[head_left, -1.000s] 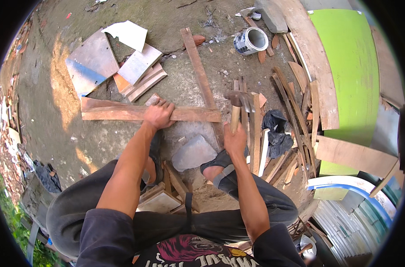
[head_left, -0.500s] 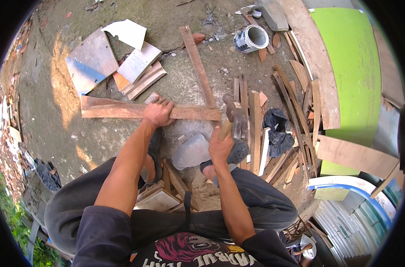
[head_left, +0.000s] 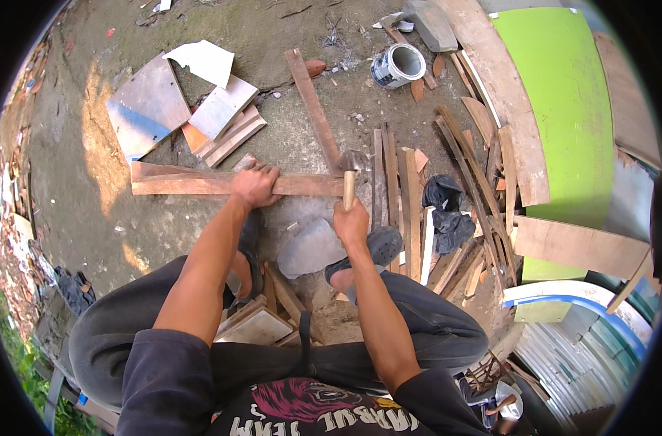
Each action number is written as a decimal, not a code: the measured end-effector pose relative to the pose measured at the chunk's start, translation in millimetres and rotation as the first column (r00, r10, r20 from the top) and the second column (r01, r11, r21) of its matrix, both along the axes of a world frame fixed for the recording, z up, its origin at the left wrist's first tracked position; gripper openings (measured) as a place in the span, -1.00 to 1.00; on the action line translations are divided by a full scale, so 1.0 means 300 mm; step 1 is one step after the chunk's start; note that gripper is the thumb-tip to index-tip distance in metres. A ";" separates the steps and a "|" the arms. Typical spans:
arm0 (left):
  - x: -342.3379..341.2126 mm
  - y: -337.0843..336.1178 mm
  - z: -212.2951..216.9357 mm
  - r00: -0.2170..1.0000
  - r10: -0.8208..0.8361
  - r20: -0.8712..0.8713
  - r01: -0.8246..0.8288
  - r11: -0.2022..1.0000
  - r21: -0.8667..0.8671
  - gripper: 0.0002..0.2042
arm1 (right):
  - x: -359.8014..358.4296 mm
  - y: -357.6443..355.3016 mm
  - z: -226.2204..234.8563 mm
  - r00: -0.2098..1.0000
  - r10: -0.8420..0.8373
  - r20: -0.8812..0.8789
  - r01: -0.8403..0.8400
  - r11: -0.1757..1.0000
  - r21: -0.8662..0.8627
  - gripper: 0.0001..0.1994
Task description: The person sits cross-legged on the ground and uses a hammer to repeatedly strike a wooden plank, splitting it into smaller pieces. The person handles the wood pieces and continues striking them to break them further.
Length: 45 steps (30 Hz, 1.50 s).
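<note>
My left hand point(head_left: 255, 184) is closed over a brown wooden plank point(head_left: 189, 182) that lies crosswise in front of me. Just past its knuckles, a small wood piece point(head_left: 245, 161) pokes out on the plank's far side. In my right hand point(head_left: 351, 220) is a hammer, gripped by its light wooden handle point(head_left: 349, 190). The dark hammer head point(head_left: 352, 160) is down at the plank's right end, where a second plank point(head_left: 313, 105) reaches away from me. Whether the head touches wood I cannot tell. A grey stone slab point(head_left: 307, 251) rests between my feet.
White and bare board offcuts point(head_left: 225, 107) are piled at the far left. A paint can point(head_left: 398, 66) stands at the back right. Long wood strips point(head_left: 409, 189), black plastic point(head_left: 451, 229) and a green panel point(head_left: 556, 109) lie to the right; cut wood point(head_left: 262, 327) sits below my legs.
The hammer has come down and slightly left, from raised above the plank to its right end. My left hand still holds the plank in the same place.
</note>
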<state>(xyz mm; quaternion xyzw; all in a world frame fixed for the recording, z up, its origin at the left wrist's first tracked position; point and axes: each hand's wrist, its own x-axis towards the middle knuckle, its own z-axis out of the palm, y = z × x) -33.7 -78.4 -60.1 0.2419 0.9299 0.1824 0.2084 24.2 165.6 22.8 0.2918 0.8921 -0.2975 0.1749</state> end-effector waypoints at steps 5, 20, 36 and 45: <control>-0.008 -0.006 0.035 0.999 -0.010 0.040 0.012 0.998 -0.065 -0.45 | 0.044 0.086 0.188 0.997 -0.082 -0.012 0.081 0.995 -0.058 -0.67; 0.133 0.126 0.199 0.794 0.608 -0.030 -0.603 0.779 -0.170 0.12 | -0.105 0.317 0.707 0.863 0.444 0.239 -0.488 0.857 0.169 -0.71; 0.065 0.361 0.048 -0.379 0.359 0.853 -0.906 -0.333 -0.262 -0.16 | -0.165 0.294 0.137 0.922 0.034 0.385 -0.019 0.999 -0.044 -0.65; 0.069 0.488 0.014 -0.488 0.488 0.724 -0.736 -0.676 -0.041 -0.50 | -0.128 0.332 -0.010 0.924 -0.039 0.380 0.081 0.992 -0.094 -0.74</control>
